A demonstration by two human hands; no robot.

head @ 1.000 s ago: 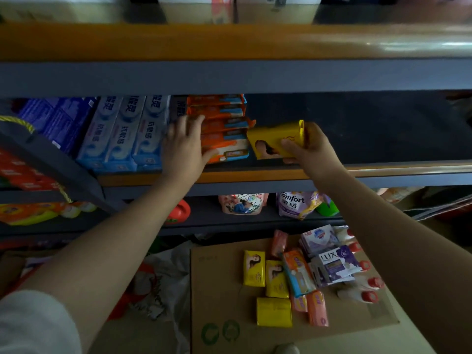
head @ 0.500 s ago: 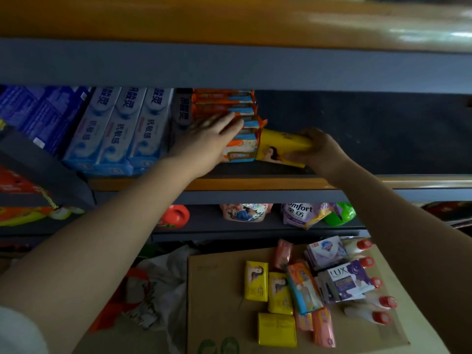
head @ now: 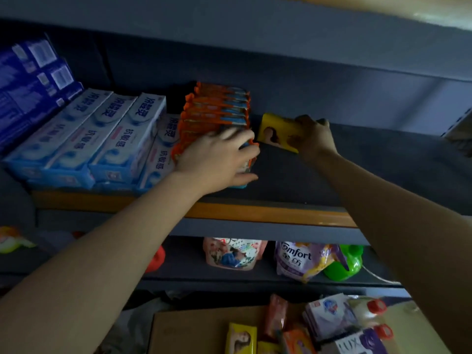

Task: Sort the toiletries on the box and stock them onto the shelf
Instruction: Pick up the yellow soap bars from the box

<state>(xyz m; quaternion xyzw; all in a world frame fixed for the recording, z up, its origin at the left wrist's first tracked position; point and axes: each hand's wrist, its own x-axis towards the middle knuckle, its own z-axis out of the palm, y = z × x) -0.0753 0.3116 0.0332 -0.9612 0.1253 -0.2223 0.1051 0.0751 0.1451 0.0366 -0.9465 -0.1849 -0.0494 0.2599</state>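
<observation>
My right hand (head: 313, 135) grips a yellow soap pack (head: 277, 132) deep on the dark shelf (head: 268, 213), just right of a row of orange soap packs (head: 217, 111). My left hand (head: 219, 159) lies over the front of that orange row, fingers spread and pressing against the packs. Below, the cardboard box (head: 194, 330) carries more toiletries: another yellow soap pack (head: 240, 338), a pink pack (head: 275, 315), a white soap box (head: 329, 315), a LUX box (head: 357, 344) and red-capped bottles (head: 375, 306).
White and blue toothpaste boxes (head: 102, 139) fill the shelf left of the orange packs, with dark blue boxes (head: 30, 83) further left. The lower shelf holds refill pouches (head: 298, 259) and a green bottle (head: 344, 264). Bare shelf lies to the right of my right hand.
My right hand has carried the yellow soap pack from the shelf's front edge to deeper inside, beside the orange row. My left hand slid right onto the front of the orange packs.
</observation>
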